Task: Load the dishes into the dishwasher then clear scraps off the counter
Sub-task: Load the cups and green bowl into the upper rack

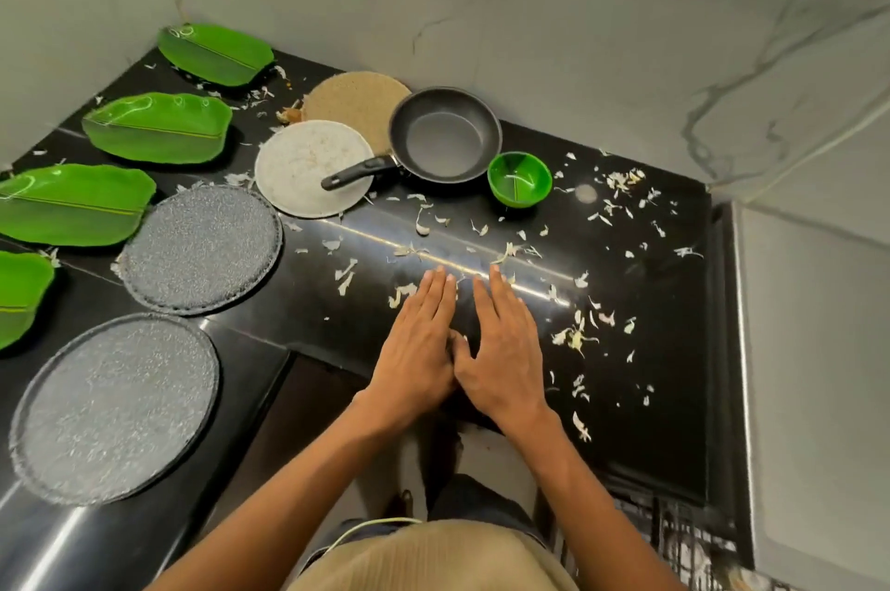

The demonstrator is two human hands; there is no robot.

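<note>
Head camera looks down on a glossy black stone counter in a corner of marble-patterned walls. Both hands lie flat on it near the front edge, palms down and side by side. The left hand and the right hand each have their fingers pressed together and straight, holding nothing, and the thumbs seem to touch between them.

The dishes are not loaded yet: a dark non-stick frying pan and a small green bowl stand far from the hands, a white round plate lies under the pan handle, and green leaf-shaped plates with speckled grey round plates fill the left side. Pale, thin, curled peel scraps are scattered mostly right of the hands.

I judge that the hands are set for sweeping. To do this well, the hand edges should stay tight to the smooth surface, because such light flakes slip under gaps, and the scraps should be pulled into one pile before lifting.
</note>
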